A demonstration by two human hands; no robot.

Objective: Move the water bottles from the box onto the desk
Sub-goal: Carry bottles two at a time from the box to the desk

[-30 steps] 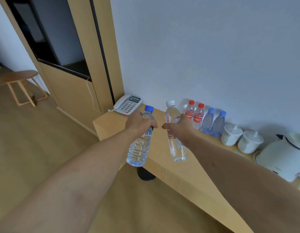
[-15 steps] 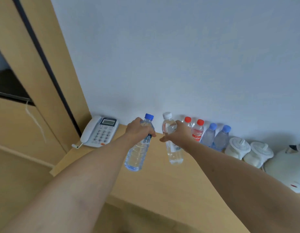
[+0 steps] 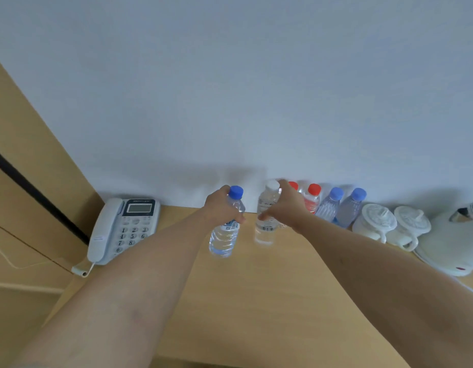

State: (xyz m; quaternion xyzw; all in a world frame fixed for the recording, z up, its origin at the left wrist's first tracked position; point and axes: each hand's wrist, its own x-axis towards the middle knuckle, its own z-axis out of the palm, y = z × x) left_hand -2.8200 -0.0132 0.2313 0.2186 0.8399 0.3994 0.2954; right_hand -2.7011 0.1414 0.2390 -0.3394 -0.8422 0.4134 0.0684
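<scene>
Two bare forearms run up from the lower corners of the frame over the wooden desk [image 3: 256, 301] and meet near its middle. The left hand [image 3: 220, 208] is curled round the neck and shoulder of a blue-capped bottle [image 3: 226, 235]; the right hand [image 3: 285, 208] is wrapped round the upper part of a white-capped bottle [image 3: 267, 221]. Both bottles stand about upright; whether their bases touch the wood cannot be told.

This looks like the setting-down step: the next move calls for lowering both until they rest flat, then loosening the fingers without tipping them.

Farther back, right of centre against the wall, two red-capped bottles [image 3: 312, 199] and two blue-capped bottles [image 3: 349, 208] already stand in a row. The box is not in view. A telephone [image 3: 123, 227] lies at centre left.
</scene>
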